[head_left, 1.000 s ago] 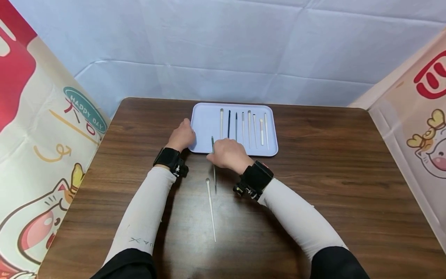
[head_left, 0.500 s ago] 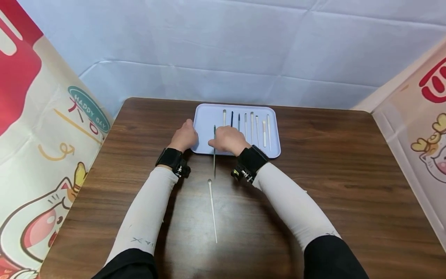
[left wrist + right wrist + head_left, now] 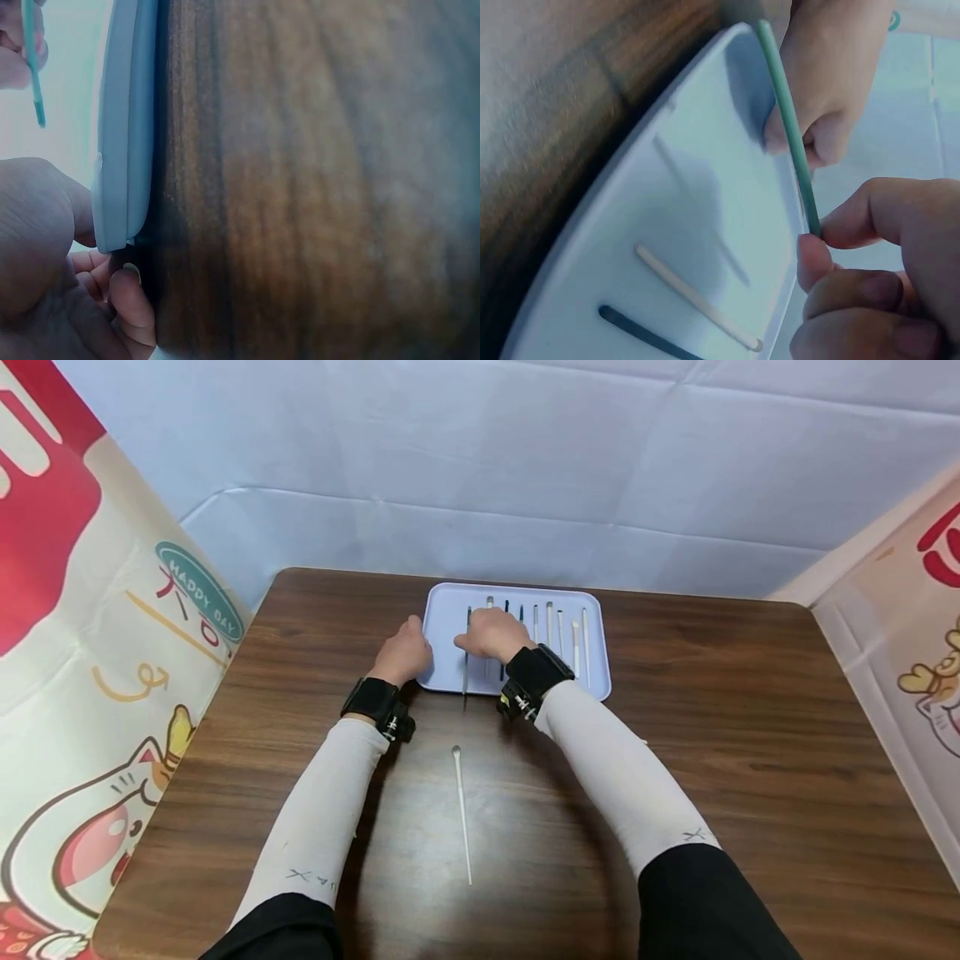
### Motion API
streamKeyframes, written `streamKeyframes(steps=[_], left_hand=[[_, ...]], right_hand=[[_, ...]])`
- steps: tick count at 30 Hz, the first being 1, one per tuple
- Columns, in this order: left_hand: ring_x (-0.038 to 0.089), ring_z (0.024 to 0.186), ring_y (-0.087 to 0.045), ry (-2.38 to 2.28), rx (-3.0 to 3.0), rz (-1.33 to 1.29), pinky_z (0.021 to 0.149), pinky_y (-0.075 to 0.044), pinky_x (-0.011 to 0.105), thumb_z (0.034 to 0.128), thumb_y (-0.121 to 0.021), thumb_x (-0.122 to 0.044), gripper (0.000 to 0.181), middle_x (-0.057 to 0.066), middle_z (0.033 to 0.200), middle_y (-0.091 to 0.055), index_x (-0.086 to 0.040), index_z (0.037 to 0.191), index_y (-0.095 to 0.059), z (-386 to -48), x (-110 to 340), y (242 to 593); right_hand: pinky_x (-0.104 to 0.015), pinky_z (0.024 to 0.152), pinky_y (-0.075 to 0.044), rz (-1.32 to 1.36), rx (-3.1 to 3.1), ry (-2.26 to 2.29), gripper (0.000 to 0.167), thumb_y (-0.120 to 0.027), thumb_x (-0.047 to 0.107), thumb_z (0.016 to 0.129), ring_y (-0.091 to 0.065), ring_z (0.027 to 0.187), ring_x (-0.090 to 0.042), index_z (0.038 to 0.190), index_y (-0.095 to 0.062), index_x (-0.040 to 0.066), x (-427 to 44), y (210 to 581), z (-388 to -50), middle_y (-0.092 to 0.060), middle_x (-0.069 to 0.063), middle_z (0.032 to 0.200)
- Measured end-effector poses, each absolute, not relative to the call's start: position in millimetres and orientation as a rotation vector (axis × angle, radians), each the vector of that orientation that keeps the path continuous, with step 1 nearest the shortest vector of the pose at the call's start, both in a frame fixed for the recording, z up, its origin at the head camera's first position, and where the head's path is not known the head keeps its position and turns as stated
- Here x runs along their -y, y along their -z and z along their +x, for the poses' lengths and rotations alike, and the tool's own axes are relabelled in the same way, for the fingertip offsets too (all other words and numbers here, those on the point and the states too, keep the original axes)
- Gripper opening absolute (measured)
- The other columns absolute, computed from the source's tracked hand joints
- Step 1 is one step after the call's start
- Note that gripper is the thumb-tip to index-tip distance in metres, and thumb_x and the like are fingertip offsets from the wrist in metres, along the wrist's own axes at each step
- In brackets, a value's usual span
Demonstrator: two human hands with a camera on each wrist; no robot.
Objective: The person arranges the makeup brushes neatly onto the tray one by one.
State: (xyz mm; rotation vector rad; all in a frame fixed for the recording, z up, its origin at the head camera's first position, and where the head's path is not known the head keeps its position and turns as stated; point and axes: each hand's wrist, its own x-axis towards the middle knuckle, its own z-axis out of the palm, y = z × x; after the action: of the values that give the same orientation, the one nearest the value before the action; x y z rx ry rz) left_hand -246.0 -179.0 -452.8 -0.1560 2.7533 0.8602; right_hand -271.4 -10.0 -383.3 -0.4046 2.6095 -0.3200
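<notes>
A slim green brush [image 3: 466, 670] is pinched between thumb and fingers of my right hand [image 3: 495, 633], raised over the left part of the white tray [image 3: 441, 672]. Its shadow falls on the tray floor in the right wrist view, where the green handle [image 3: 786, 105] points toward the other hand. My left hand [image 3: 405, 652] grips the tray's left edge. In the left wrist view its fingers [image 3: 133, 306] reach under the rim. Several thin brushes, pale and dark, lie side by side in the tray, including a pale brush [image 3: 697, 298] and a dark brush [image 3: 641, 334].
A white brush [image 3: 462, 814] with a greyish tip lies lengthwise on the brown wooden table [image 3: 720, 735], in front of the tray. White cloth [image 3: 495, 460] hangs behind the table, and printed cartoon sheets [image 3: 97, 752] stand at both sides.
My right hand has carried the green brush forward, from above the table in front of the tray to over the tray. The left hand stays at the tray's left edge.
</notes>
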Motion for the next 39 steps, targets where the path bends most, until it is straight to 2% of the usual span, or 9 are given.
streamKeyframes(steps=[7, 18, 30, 35, 39], left_hand=[[0.034, 0.098, -0.056, -0.804, -2.772, -0.123, 0.088, -0.047, 0.046, 0.1077, -0.033, -0.019, 0.043, 0.020, 0.135, -0.050, 0.002, 0.145, -0.032, -246, 176, 454], [0.033, 0.099, -0.056, -0.827, -2.783, -0.152, 0.089, -0.048, 0.046, 0.1078, -0.034, -0.019, 0.037, 0.017, 0.127, -0.051, 0.001, 0.139, -0.035, -244, 175, 454], [0.031, 0.099, -0.056, -0.819, -2.770, -0.159, 0.090, -0.048, 0.044, 0.1079, -0.035, -0.019, 0.037, 0.016, 0.126, -0.051, 0.000, 0.140, -0.035, -242, 170, 455], [0.031, 0.099, -0.056, -0.813, -2.777, -0.144, 0.091, -0.048, 0.044, 0.1079, -0.035, -0.019, 0.038, 0.016, 0.126, -0.051, 0.001, 0.140, -0.035, -241, 170, 455], [0.031, 0.099, -0.057, -0.814, -2.786, -0.133, 0.090, -0.049, 0.044, 0.1080, -0.035, -0.019, 0.037, 0.016, 0.124, -0.052, 0.001, 0.139, -0.036, -242, 171, 457]], right_hand=[[-0.032, 0.054, -0.034, -0.380, -2.633, 0.331, 0.038, -0.052, 0.039, 0.102, -0.038, 0.055, -0.017, 0.073, -0.049, 0.014, 7, 390, -281, -0.034, 0.000, 0.064], [-0.036, 0.063, -0.037, -0.361, -2.681, 0.366, 0.036, -0.055, 0.038, 0.100, -0.047, 0.071, -0.023, 0.075, -0.047, 0.013, 7, 402, -298, -0.044, -0.006, 0.078], [-0.037, 0.067, -0.039, -0.323, -2.685, 0.343, 0.033, -0.054, 0.037, 0.100, -0.050, 0.076, -0.024, 0.078, -0.049, 0.012, 5, 408, -302, -0.046, -0.005, 0.078], [-0.038, 0.069, -0.040, -0.311, -2.692, 0.335, 0.032, -0.054, 0.037, 0.100, -0.050, 0.080, -0.025, 0.081, -0.050, 0.012, 6, 406, -301, -0.049, -0.007, 0.084], [-0.037, 0.068, -0.039, -0.311, -2.692, 0.334, 0.033, -0.053, 0.036, 0.100, -0.049, 0.077, -0.024, 0.078, -0.047, 0.012, 6, 407, -300, -0.046, -0.007, 0.081]])
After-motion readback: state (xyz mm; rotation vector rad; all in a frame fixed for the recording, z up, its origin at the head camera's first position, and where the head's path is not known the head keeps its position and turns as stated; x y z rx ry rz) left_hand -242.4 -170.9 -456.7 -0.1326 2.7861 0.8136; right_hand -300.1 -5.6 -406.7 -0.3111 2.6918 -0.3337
